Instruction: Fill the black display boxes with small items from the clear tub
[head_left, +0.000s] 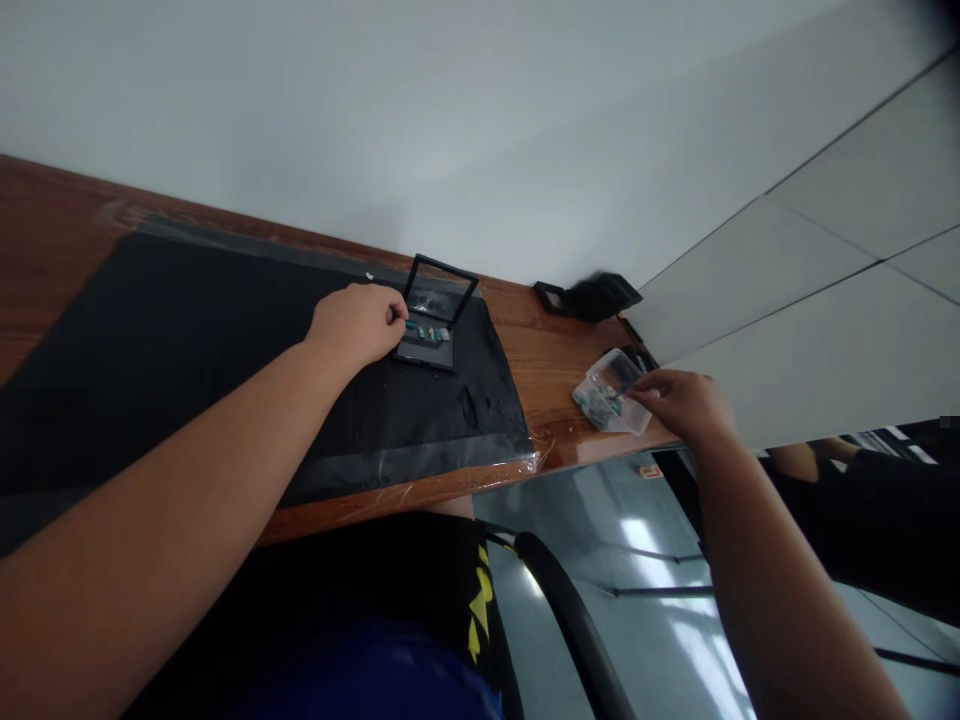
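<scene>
My left hand (358,322) is closed at the left side of a small black case (427,354) on the black mat; whatever its fingertips pinch is hidden. The case's lid (466,298) stands up, with a clear window in a black frame. A short row of teal and whitish pieces (432,334) lies inside. To the right, my right hand (686,402) reaches over a clear plastic box (637,416) holding several small teal and white pieces (596,402). Its thumb and finger pinch a thin dark item (628,388), too small to name.
A black mat (202,340) is taped to the wooden table (551,365). Several black cases (600,296) sit at the back against the white wall (315,110). A black curved chair part (562,610) is below the table edge. Another person's arm (795,463) shows at right.
</scene>
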